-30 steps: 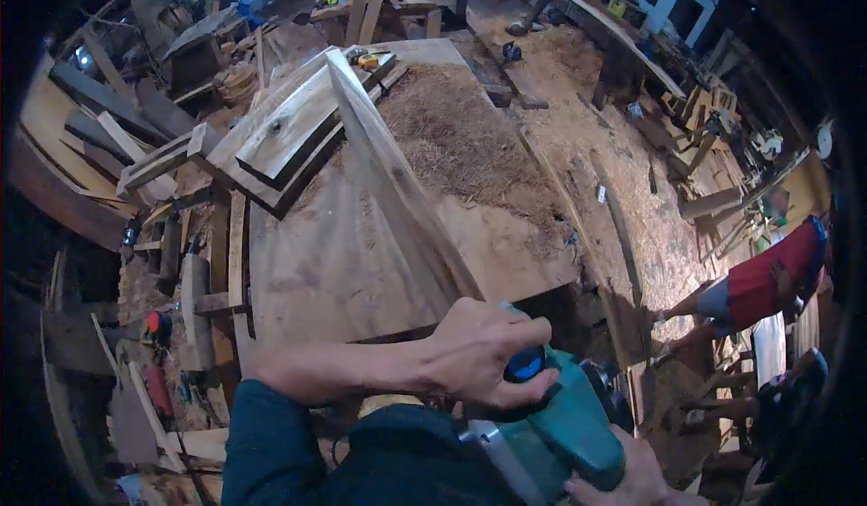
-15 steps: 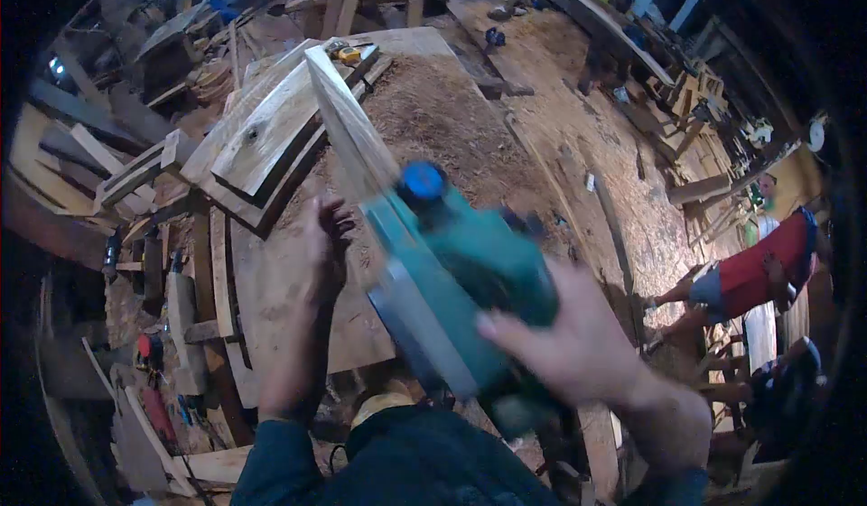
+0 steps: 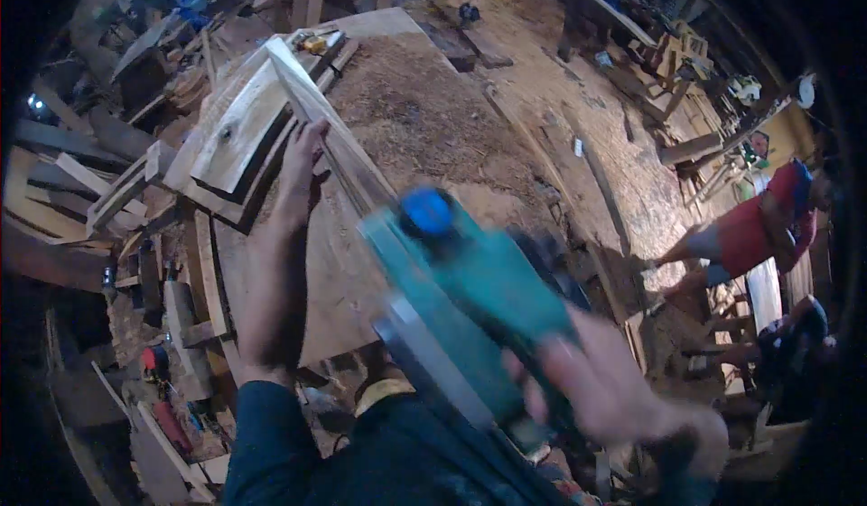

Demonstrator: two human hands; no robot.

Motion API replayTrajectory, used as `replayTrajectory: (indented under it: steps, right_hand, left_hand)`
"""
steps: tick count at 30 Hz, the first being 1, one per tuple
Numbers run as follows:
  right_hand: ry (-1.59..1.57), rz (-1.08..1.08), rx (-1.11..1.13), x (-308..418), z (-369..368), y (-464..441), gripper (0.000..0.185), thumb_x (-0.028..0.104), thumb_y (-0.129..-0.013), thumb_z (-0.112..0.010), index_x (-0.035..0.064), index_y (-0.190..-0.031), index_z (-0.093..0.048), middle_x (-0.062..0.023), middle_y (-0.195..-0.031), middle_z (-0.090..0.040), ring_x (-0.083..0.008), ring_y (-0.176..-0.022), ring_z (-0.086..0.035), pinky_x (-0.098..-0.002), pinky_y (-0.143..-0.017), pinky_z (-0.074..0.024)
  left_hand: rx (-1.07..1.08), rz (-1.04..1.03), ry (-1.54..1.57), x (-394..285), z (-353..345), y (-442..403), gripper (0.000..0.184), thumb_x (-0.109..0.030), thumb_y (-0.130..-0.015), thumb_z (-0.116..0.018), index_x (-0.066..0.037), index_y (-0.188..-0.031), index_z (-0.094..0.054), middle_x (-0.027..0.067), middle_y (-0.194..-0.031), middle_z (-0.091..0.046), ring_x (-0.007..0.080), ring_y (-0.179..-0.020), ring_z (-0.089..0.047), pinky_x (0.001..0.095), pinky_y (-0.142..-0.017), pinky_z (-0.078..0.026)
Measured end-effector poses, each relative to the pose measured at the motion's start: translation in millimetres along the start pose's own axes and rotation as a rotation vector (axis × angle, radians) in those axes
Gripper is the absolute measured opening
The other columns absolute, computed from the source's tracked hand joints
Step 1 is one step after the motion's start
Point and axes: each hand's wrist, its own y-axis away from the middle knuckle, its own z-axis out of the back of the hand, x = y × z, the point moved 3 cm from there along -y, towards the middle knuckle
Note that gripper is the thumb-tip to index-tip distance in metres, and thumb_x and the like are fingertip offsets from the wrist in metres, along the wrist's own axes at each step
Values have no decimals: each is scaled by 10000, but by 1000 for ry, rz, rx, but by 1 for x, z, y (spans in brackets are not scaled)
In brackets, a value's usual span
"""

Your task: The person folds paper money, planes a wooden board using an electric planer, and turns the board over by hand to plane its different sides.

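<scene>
My right hand (image 3: 601, 380) is closed round the rear handle of a green electric hand planer (image 3: 470, 298) with a blue front knob, both blurred by motion. The planer lies over the near end of a long wooden piece (image 3: 339, 149), which hides that end. Further up the same piece, my left hand (image 3: 305, 163) grips its left edge, fingers curled over the top. To the left of that hand lies a wide pale board (image 3: 239, 136) with a dark knot. Wood shavings (image 3: 433, 122) cover the worktable (image 3: 339, 325) on the right.
A yellow tool (image 3: 314, 44) lies beyond the wooden piece. Timber offcuts (image 3: 135, 185) and a red tool (image 3: 155, 359) are on the left. A person in a red shirt (image 3: 754, 231) is at the right, another person (image 3: 795, 352) nearer. Shavings and planks cover the floor (image 3: 578, 100).
My left hand has moved forward from open air onto the wooden piece. The planer stays in my right hand at the near end. The whole view has shifted slightly.
</scene>
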Motion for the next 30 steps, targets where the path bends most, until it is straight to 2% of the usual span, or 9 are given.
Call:
replayTrajectory:
  steps: [3,6,12,17,19,21,25,27,30]
  right_hand:
    - [99,-137,-34,-50,13,72,541,533,-974,-434,21,-1114,-535,-66,-847,-595,-132,-642,-578,-278,-611,-460]
    - [197,-179,-124,-74,17,96,515,527,-966,-461,52,-1144,-548,-83,-874,-606,-148,-680,-580,-284,-644,-461]
    - [300,-43,-262,-76,14,77,478,515,-949,-515,115,-1204,-575,-115,-927,-627,-180,-757,-585,-297,-711,-462]
    - [204,142,-258,-30,4,13,466,505,-935,-561,167,-1254,-598,-143,-972,-644,-206,-822,-589,-308,-766,-464]
    - [-46,44,-82,17,-12,-34,524,505,-982,-438,-7,-1041,-533,-51,-758,-568,-116,-592,-565,-260,-579,-456]
    - [20,33,-1,46,-13,-87,299,297,-995,-510,31,-1130,-529,-29,-716,-553,-108,-584,-557,-286,-531,-460]
    - [191,347,-123,105,-32,-225,434,406,-1008,-419,26,-875,-582,-46,-714,-562,-126,-551,-546,-292,-540,-438]
    - [194,375,-112,135,-38,-305,582,476,-974,-440,-68,-913,-636,-211,-791,-670,-278,-635,-672,-416,-648,-530]
    - [-121,431,-55,160,-54,-394,609,475,-957,-498,-120,-942,-628,-207,-807,-686,-264,-613,-695,-400,-605,-566]
  left_hand:
    - [-51,63,-7,6,2,-13,587,-521,-847,-627,-211,-1333,-520,1,-1238,-549,182,-1049,-511,384,-826,-426]
    - [-3,-39,11,13,7,-27,913,-568,-742,-718,-105,-1459,-393,124,-1396,-471,285,-1275,-442,434,-969,-404]
    - [-9,46,276,44,1,-12,732,-622,-985,-336,-145,-1537,-275,104,-1568,-304,268,-1444,-257,554,-1149,-198]
    - [9,80,295,92,13,-23,674,-620,-991,-272,-189,-1503,-358,-1,-1566,-323,242,-1434,-261,565,-1129,-184]
    - [-4,106,312,95,17,-24,682,-615,-998,-251,-158,-1484,-390,39,-1548,-348,241,-1407,-303,539,-1114,-230]
    - [-18,70,326,116,25,-42,693,-614,-1000,-233,-130,-1447,-445,59,-1497,-426,242,-1355,-392,467,-1080,-328]
    - [9,100,528,123,15,-53,694,-617,-997,-248,-114,-1423,-465,66,-1422,-485,242,-1294,-453,426,-1025,-389]
    - [37,118,663,125,24,-55,695,-618,-995,-255,-105,-1410,-476,69,-1384,-515,242,-1263,-483,405,-998,-420]
    - [66,125,773,127,36,-58,698,-619,-993,-265,-93,-1392,-491,75,-1328,-559,242,-1218,-529,374,-957,-466]
